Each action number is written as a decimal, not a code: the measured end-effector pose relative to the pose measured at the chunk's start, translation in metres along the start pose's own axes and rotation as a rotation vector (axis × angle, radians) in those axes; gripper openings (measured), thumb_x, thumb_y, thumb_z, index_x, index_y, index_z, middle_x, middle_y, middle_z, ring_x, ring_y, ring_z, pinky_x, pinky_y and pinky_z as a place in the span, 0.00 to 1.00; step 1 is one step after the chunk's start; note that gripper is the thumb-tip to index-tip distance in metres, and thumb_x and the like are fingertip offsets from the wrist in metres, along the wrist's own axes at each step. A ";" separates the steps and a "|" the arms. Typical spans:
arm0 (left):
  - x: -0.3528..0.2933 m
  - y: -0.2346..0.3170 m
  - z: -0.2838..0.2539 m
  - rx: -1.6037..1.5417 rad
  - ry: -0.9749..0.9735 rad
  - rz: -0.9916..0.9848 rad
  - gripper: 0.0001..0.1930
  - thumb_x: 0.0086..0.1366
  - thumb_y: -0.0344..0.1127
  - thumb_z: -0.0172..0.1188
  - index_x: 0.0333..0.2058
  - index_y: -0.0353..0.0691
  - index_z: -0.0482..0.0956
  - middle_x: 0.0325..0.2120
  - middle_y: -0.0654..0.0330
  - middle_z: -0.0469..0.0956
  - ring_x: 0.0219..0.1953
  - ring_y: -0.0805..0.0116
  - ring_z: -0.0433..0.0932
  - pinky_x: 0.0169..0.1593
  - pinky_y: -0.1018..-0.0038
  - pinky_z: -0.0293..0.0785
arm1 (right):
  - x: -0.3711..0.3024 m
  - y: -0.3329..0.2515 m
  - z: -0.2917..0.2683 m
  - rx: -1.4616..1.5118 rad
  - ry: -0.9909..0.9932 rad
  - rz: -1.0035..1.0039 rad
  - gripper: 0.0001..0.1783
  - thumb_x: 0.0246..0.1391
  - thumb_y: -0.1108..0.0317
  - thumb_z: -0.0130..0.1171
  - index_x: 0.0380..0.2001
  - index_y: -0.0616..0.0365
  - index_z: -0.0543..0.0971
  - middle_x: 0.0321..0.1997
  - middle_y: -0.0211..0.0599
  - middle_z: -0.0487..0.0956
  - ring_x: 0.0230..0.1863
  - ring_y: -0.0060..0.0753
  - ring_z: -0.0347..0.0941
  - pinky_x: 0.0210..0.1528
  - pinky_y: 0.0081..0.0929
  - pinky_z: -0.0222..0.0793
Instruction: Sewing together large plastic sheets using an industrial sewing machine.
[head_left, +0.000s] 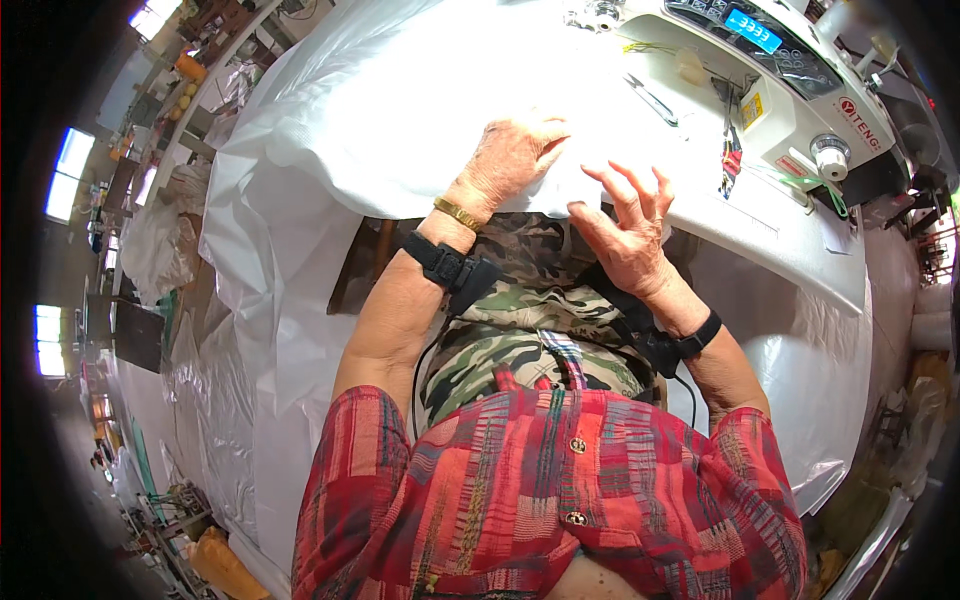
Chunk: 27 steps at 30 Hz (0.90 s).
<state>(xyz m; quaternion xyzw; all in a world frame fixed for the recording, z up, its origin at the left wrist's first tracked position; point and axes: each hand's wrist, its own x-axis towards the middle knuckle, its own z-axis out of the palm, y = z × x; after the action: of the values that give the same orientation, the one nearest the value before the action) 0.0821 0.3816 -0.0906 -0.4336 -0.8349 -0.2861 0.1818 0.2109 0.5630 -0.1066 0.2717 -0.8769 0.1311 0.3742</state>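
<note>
A large sheet of white fabric (330, 130) spreads over the sewing table and drapes off its left side. My left hand (505, 160) rests on it near the front edge, fingers curled and thumb drawn in on the cloth; glare washes out the fingertips. To its right, my right hand (632, 230) is raised at the table's edge with the fingers spread and nothing visible in them. The white sewing machine (790, 120), with a lit blue display, stands beyond at the upper right. Its needle area is partly lost in the glare.
Thread snips (652, 101) lie on the machine bed. Closer to the machine's right end is a slim tool with a red part (731, 163). Clear plastic sheeting (215, 400) hangs at the left. Cluttered shelves (185, 110) stand at the far left.
</note>
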 end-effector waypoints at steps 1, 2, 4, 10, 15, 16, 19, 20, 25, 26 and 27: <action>0.000 0.001 0.000 0.017 -0.017 -0.010 0.08 0.65 0.38 0.58 0.38 0.43 0.81 0.36 0.59 0.80 0.40 0.58 0.79 0.42 0.64 0.77 | 0.000 0.001 0.000 -0.006 0.012 0.013 0.16 0.44 0.66 0.71 0.39 0.41 0.83 0.64 0.34 0.72 0.66 0.44 0.62 0.70 0.56 0.42; 0.001 0.002 0.000 0.025 -0.026 -0.019 0.07 0.65 0.38 0.58 0.38 0.43 0.80 0.36 0.60 0.80 0.40 0.58 0.79 0.42 0.64 0.77 | 0.000 0.002 -0.002 -0.012 0.024 0.026 0.14 0.44 0.66 0.71 0.38 0.42 0.83 0.63 0.34 0.73 0.66 0.44 0.63 0.70 0.56 0.42; 0.002 0.003 0.001 0.056 0.002 0.014 0.07 0.65 0.38 0.58 0.38 0.44 0.80 0.33 0.59 0.80 0.38 0.58 0.80 0.40 0.64 0.77 | -0.001 0.002 -0.006 0.001 0.047 0.056 0.12 0.45 0.69 0.69 0.35 0.44 0.82 0.61 0.35 0.75 0.67 0.43 0.62 0.71 0.55 0.40; 0.001 0.004 0.006 0.085 -0.009 -0.017 0.07 0.65 0.38 0.59 0.37 0.44 0.81 0.31 0.59 0.81 0.33 0.57 0.80 0.39 0.63 0.77 | -0.011 -0.005 -0.014 0.048 0.103 0.173 0.12 0.43 0.73 0.69 0.34 0.50 0.81 0.51 0.35 0.79 0.49 0.40 0.72 0.55 0.44 0.59; 0.000 0.010 0.006 0.109 -0.005 -0.014 0.08 0.65 0.40 0.58 0.33 0.42 0.77 0.28 0.58 0.79 0.28 0.55 0.81 0.34 0.61 0.77 | -0.015 -0.009 -0.013 0.080 0.060 0.186 0.09 0.45 0.72 0.67 0.31 0.54 0.78 0.38 0.32 0.77 0.38 0.38 0.73 0.43 0.36 0.64; 0.000 0.011 0.006 0.126 -0.016 -0.013 0.09 0.65 0.41 0.58 0.33 0.42 0.77 0.28 0.58 0.79 0.28 0.55 0.81 0.34 0.61 0.77 | -0.015 -0.009 -0.012 0.093 0.056 0.196 0.09 0.45 0.72 0.66 0.31 0.54 0.78 0.39 0.32 0.77 0.38 0.38 0.73 0.43 0.36 0.65; 0.000 0.015 0.004 0.176 -0.117 -0.083 0.09 0.65 0.40 0.59 0.37 0.41 0.80 0.37 0.59 0.81 0.32 0.55 0.82 0.37 0.63 0.78 | -0.018 -0.012 -0.012 0.134 0.042 0.270 0.07 0.49 0.71 0.65 0.32 0.56 0.78 0.35 0.34 0.78 0.38 0.40 0.74 0.43 0.36 0.66; 0.000 0.016 0.003 0.179 -0.149 -0.105 0.10 0.65 0.40 0.59 0.40 0.41 0.81 0.42 0.60 0.82 0.34 0.56 0.82 0.39 0.64 0.78 | -0.019 -0.015 -0.012 0.155 0.019 0.323 0.06 0.50 0.71 0.65 0.31 0.56 0.78 0.34 0.35 0.78 0.37 0.41 0.75 0.43 0.36 0.66; 0.000 0.019 0.002 0.222 -0.187 -0.138 0.11 0.65 0.40 0.59 0.40 0.41 0.81 0.43 0.60 0.82 0.34 0.55 0.82 0.39 0.64 0.78 | -0.022 -0.028 -0.009 0.674 -0.060 0.960 0.15 0.56 0.58 0.66 0.37 0.61 0.83 0.30 0.41 0.84 0.31 0.33 0.80 0.36 0.28 0.73; 0.001 0.020 0.003 0.206 -0.181 -0.133 0.11 0.64 0.40 0.60 0.40 0.41 0.81 0.43 0.59 0.82 0.34 0.56 0.82 0.39 0.64 0.78 | -0.018 -0.028 -0.005 0.818 -0.047 1.055 0.22 0.56 0.54 0.67 0.41 0.64 0.83 0.30 0.42 0.85 0.32 0.26 0.81 0.35 0.25 0.75; 0.001 0.020 0.003 0.205 -0.181 -0.140 0.11 0.64 0.40 0.60 0.41 0.41 0.81 0.44 0.58 0.82 0.35 0.56 0.82 0.39 0.64 0.78 | -0.016 -0.028 -0.003 0.955 -0.052 1.090 0.21 0.57 0.56 0.66 0.41 0.66 0.82 0.30 0.40 0.85 0.33 0.23 0.81 0.34 0.23 0.75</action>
<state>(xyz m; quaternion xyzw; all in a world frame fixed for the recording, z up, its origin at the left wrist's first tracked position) 0.0982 0.3935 -0.0862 -0.3776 -0.9009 -0.1709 0.1287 0.2383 0.5475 -0.1152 -0.0672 -0.7433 0.6613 0.0754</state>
